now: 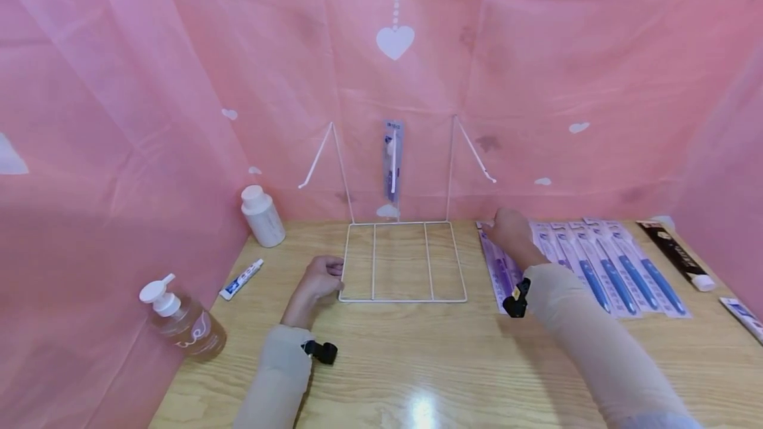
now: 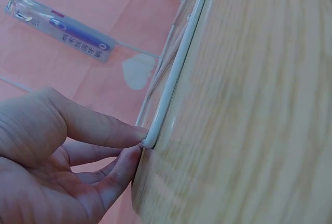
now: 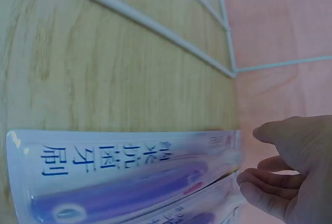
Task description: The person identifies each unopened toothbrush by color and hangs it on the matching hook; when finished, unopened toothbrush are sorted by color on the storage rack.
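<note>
A white wire rack stands on the wooden table with its flat base toward me; one packaged toothbrush hangs on its upright back. My left hand pinches the base's front-left corner between fingertips. Right of the rack lies a row of packaged toothbrushes. My right hand rests at the far end of the leftmost pack. Its fingertips touch the pack's end, and the thumb hovers just off it.
A white bottle stands at the back left, a pump bottle at the near left, a small tube between them. A black pack and another pack lie far right. Pink cloth walls surround the table.
</note>
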`<state>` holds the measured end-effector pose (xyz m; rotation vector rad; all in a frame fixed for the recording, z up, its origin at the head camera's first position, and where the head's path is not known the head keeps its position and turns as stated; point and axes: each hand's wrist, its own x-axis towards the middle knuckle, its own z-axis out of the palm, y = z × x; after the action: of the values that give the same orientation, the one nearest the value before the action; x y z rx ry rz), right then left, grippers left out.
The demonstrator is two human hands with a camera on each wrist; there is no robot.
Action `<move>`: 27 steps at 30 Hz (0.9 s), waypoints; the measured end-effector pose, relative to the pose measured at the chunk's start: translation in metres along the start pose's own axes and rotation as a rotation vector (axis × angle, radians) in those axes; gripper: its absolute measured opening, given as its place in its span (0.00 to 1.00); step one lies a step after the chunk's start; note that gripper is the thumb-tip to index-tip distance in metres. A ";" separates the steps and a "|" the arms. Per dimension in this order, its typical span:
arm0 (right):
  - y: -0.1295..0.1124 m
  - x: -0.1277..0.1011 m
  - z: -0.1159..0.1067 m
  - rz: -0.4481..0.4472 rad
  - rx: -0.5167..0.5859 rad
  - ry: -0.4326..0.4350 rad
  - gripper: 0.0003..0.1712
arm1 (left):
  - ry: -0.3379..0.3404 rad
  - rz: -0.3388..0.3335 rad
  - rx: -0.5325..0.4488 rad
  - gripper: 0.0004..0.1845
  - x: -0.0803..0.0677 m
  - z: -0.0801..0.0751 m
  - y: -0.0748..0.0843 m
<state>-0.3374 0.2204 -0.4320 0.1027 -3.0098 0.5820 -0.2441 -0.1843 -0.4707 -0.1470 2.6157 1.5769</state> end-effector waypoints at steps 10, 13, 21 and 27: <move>0.000 0.000 0.012 0.054 0.023 -0.028 0.18 | -0.003 0.012 0.021 0.33 0.000 0.000 0.000; 0.002 0.000 0.015 0.064 0.037 -0.038 0.18 | 0.002 0.020 0.019 0.32 0.001 0.001 0.000; 0.002 -0.001 0.011 0.085 0.022 -0.068 0.11 | 0.010 0.032 0.023 0.32 0.000 0.002 0.003; -0.005 -0.003 -0.002 0.013 0.008 -0.014 0.09 | 0.012 0.009 0.030 0.32 0.000 0.001 0.002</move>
<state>-0.3340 0.2166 -0.4280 0.0886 -3.0243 0.5977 -0.2441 -0.1825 -0.4691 -0.1427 2.6514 1.5428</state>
